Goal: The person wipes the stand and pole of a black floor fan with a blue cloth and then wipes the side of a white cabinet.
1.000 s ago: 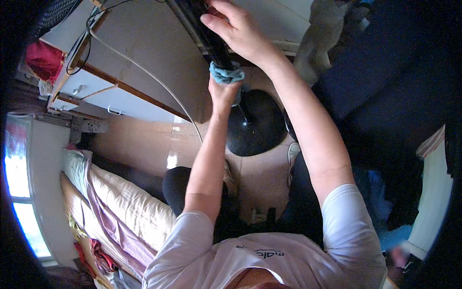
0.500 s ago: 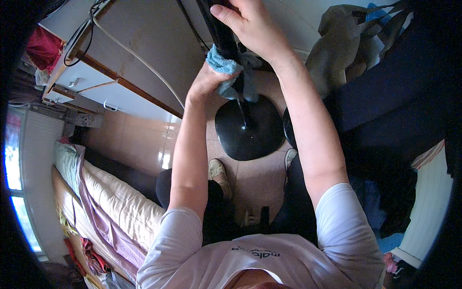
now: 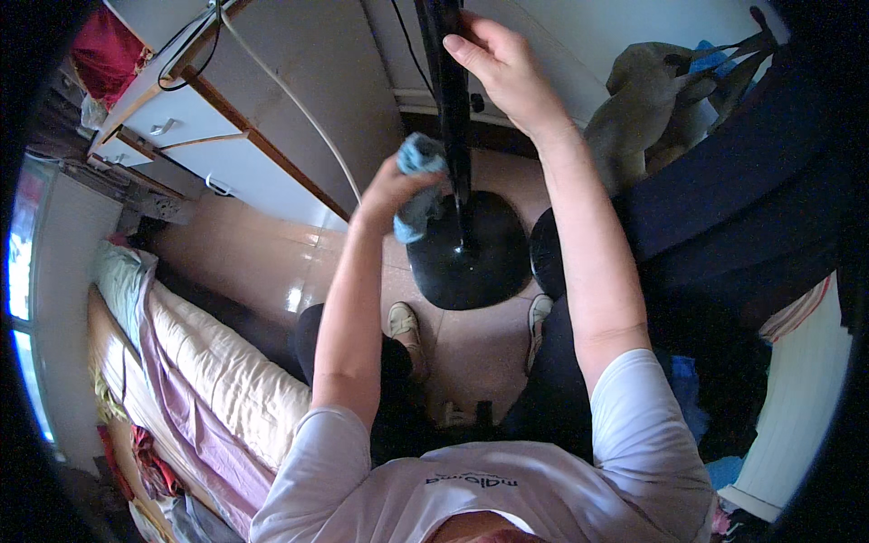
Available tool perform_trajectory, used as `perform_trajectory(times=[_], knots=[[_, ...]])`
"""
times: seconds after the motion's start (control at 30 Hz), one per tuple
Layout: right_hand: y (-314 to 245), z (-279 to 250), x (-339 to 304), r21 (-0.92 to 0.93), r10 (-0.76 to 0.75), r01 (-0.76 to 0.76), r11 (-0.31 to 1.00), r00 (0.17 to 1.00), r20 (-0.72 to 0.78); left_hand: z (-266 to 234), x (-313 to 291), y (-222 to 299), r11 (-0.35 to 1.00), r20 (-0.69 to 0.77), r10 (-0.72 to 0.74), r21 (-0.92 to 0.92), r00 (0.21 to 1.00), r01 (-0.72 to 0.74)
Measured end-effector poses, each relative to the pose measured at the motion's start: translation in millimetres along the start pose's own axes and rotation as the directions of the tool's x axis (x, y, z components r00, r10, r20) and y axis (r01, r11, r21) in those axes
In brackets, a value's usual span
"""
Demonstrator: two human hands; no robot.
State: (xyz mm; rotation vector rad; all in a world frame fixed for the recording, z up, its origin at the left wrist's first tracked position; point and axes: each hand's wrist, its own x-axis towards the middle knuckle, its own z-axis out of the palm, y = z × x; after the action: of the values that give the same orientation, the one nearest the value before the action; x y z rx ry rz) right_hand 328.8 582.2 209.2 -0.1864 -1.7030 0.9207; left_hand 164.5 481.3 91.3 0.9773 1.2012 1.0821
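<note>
A black pole (image 3: pixel 450 100) rises from a rounded black base (image 3: pixel 471 262) on the tiled floor in front of me. High on the pole, my right hand (image 3: pixel 503 68) is closed around it, thumb towards me. My left hand (image 3: pixel 399 188) grips a fuzzy light-blue cloth (image 3: pixel 419 156) just left of the pole. Part of the cloth hangs below the fingers, over the edge of the base. A narrow gap seems to lie between cloth and pole. The pole's upper end is cut off by the picture's top edge.
On the left stands a cabinet with white drawers (image 3: pixel 204 167), a pale cable (image 3: pixel 294 100) running down beside it. A bed with cream bedding (image 3: pixel 217 348) lies at lower left. Grey-green bags (image 3: pixel 634 100) and dark cloth (image 3: pixel 724 208) hang at right.
My left hand has come off the pole to the left and slightly down, taking the cloth with it; the cloth was wrapped round the pole before. My right hand still holds the pole.
</note>
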Motion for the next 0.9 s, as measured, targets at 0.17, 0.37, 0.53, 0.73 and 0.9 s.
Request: perform_trajectory(times=[0.17, 0.37, 0.53, 0.73, 0.9], knots=[[-9, -13, -9, -0.177, 0.143, -0.134, 0.975, 0.989, 0.044, -27, -46, 47, 0.889, -0.001, 0.311, -0.354, 0.95, -0.292], [-33, -22, -31, -0.373, 0.542, -0.46, 0.806, 0.826, 0.153, 7, -57, 49, 0.579, -0.197, 0.39, -0.707, 0.9, -0.405], [-37, 17, -65, -0.032, 0.45, -0.496, 0.868, 0.756, 0.476, 14, -50, 38, 0.64, -0.145, 0.336, -0.69, 0.931, -0.339], [-26, -6, -52, 0.054, 0.551, -0.625, 0.779, 0.723, 0.416, -6, -39, 12, 0.706, 0.121, 0.028, -0.705, 0.992, 0.066], [-22, -26, -50, 0.306, 0.678, -0.704, 0.641, 0.706, 0.204, 28, -58, -5, 0.842, 0.085, -0.16, -0.508, 0.983, 0.181]])
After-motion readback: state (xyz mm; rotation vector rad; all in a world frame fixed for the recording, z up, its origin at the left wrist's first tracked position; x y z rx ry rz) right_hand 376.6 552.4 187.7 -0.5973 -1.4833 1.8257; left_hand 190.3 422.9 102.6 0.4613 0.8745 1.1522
